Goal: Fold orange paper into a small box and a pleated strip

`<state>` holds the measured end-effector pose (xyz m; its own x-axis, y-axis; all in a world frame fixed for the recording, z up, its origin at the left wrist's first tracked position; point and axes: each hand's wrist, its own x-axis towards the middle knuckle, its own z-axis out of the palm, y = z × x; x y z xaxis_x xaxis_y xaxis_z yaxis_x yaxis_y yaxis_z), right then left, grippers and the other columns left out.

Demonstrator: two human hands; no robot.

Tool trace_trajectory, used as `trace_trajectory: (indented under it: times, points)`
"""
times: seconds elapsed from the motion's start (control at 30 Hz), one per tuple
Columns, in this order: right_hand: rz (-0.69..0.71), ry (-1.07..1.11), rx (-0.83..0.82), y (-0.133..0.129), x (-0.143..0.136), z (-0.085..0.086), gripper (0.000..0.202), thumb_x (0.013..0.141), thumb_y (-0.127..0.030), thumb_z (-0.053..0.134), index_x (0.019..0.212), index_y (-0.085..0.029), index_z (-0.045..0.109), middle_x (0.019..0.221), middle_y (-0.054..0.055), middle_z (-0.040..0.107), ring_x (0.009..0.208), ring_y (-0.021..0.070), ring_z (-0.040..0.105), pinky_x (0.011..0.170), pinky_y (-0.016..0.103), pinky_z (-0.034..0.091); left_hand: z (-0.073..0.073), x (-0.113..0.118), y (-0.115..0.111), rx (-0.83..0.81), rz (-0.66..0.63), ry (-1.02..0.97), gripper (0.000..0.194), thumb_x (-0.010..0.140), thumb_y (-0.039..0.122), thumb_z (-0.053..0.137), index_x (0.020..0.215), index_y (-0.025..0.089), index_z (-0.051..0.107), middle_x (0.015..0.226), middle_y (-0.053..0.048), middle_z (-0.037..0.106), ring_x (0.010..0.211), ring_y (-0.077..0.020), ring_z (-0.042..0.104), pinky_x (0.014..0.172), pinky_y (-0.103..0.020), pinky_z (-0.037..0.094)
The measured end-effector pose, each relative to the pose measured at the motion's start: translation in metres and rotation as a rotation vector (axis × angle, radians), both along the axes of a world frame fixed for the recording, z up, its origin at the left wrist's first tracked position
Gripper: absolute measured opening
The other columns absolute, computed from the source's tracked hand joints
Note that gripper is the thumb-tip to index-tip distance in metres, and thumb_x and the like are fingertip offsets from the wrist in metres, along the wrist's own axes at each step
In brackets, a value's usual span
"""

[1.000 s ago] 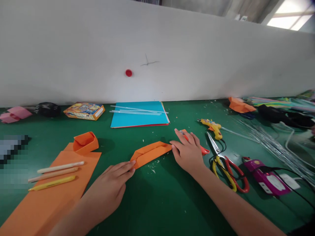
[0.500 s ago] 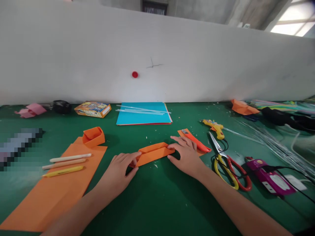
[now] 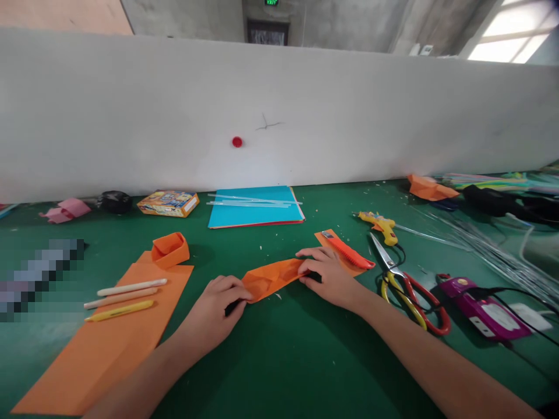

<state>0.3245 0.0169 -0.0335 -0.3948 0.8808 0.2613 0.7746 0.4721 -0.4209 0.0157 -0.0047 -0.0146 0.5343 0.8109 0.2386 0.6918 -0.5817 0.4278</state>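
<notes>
A folded strip of orange paper (image 3: 273, 278) lies between my two hands, just above or on the green table. My left hand (image 3: 222, 305) pinches its left end between thumb and fingers. At the other end, my right hand (image 3: 327, 276) grips the corner with thumb and forefinger. Creases show along the strip's middle. Beyond my right hand lies an orange-red utility knife (image 3: 349, 250) on a small piece of orange paper (image 3: 323, 238). Left of my left hand, a folded orange paper box (image 3: 170, 249) stands at the top of an orange sheet (image 3: 100, 355).
Three stick-like tools (image 3: 122, 311) rest on the orange sheet. To the right are scissors (image 3: 413, 297), a yellow glue gun (image 3: 379, 226) and a purple device (image 3: 484, 308) with cords. Blue paper (image 3: 255, 215), a small carton (image 3: 168, 203) and a white partition (image 3: 174, 116) stand behind.
The orange strip's long opening has narrowed, and it now looks flatter and more creased between my hands. Both hands keep hold of its ends. The view has tilted slightly upward.
</notes>
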Motion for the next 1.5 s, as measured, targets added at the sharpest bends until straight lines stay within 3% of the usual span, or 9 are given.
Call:
trace_trajectory:
  times: [0.37,0.5,0.63,0.83,0.93,1.07,1.17,1.33,1.5]
  points:
    - [0.265,0.011,-0.101,-0.006,0.02,0.023,0.021,0.091,-0.025,0.058,0.105,-0.027,0.074,0.145,0.006,0.056,0.137,0.0308,0.041,0.111,0.055,0.04,-0.001,-0.001,-0.004,0.008,0.062,0.025,0.022,0.093,0.023,0.051,0.087,0.024,0.072,0.141,-0.007,0.05,0.122,-0.0271,0.051,0.099,-0.047,0.051]
    - [0.429,0.235,-0.177,-0.008,0.022,0.029,0.026,0.096,-0.031,0.052,0.11,-0.023,0.073,0.125,0.011,0.068,0.119,0.0273,0.057,0.104,0.048,0.046,-0.003,-0.003,-0.005,0.021,0.002,0.019,0.023,0.094,0.022,0.049,0.085,0.023,0.07,0.141,-0.007,0.052,0.124,-0.0264,0.053,0.099,-0.045,0.052]
    - [0.18,0.385,-0.424,-0.016,0.005,0.034,0.032,0.097,-0.035,0.055,0.126,-0.025,0.065,0.111,0.007,0.072,0.1,0.0218,0.067,0.09,0.038,0.053,0.005,-0.002,-0.01,0.131,-0.058,0.026,0.024,0.097,0.018,0.048,0.089,0.025,0.07,0.148,-0.005,0.046,0.133,-0.0268,0.045,0.102,-0.043,0.049]
    - [0.099,0.423,-0.538,-0.027,-0.022,0.045,0.021,0.094,-0.034,0.059,0.107,-0.024,0.072,0.103,0.002,0.072,0.09,0.0196,0.064,0.078,0.031,0.048,0.019,0.002,-0.008,0.224,-0.061,-0.122,0.025,0.097,0.015,0.052,0.097,0.03,0.072,0.151,-0.002,0.041,0.127,-0.0236,0.048,0.1,-0.039,0.049]
    - [-0.025,0.457,-0.512,-0.023,-0.027,0.046,0.019,0.094,-0.034,0.056,0.09,-0.021,0.07,0.084,0.0,0.066,0.077,0.0168,0.059,0.066,0.027,0.042,0.018,0.009,0.0,0.071,0.045,-0.37,0.026,0.096,0.023,0.056,0.117,0.037,0.065,0.15,-0.003,0.041,0.123,-0.0237,0.054,0.098,-0.04,0.051]
    - [-0.169,0.563,-0.485,-0.017,-0.026,0.044,0.018,0.092,-0.035,0.057,0.086,-0.02,0.065,0.073,-0.003,0.058,0.065,0.014,0.052,0.057,0.025,0.035,0.021,0.034,0.012,-0.494,0.286,-0.886,0.072,0.093,0.049,0.061,0.153,0.033,0.024,0.153,-0.013,0.038,0.117,-0.0268,0.062,0.084,-0.039,0.059]
    - [-0.163,0.626,-0.433,-0.015,-0.025,0.04,0.017,0.092,-0.034,0.056,0.094,-0.02,0.065,0.081,-0.001,0.063,0.07,0.015,0.055,0.06,0.026,0.038,0.029,0.059,0.018,-0.828,0.386,-1.038,0.086,0.088,0.053,0.065,0.155,0.024,0.02,0.147,-0.017,0.047,0.107,-0.0273,0.066,0.081,-0.04,0.061]
    - [-0.201,0.538,-0.311,-0.013,-0.025,0.039,0.014,0.091,-0.027,0.052,0.085,-0.02,0.063,0.08,0.0,0.065,0.073,0.0168,0.058,0.062,0.027,0.038,0.039,0.097,0.032,-0.857,0.477,-1.05,0.09,0.079,0.038,0.076,0.151,0.023,0.024,0.125,-0.014,0.06,0.103,-0.026,0.065,0.075,-0.038,0.06]
    - [-0.211,0.573,-0.288,-0.008,-0.025,0.041,0.019,0.09,-0.03,0.051,0.094,-0.021,0.067,0.091,0.001,0.069,0.085,0.0202,0.062,0.075,0.031,0.045,0.041,0.11,0.039,-0.884,0.486,-1.037,0.076,0.068,0.007,0.063,0.136,0.024,0.034,0.098,-0.003,0.062,0.082,-0.0169,0.064,0.072,-0.03,0.053]
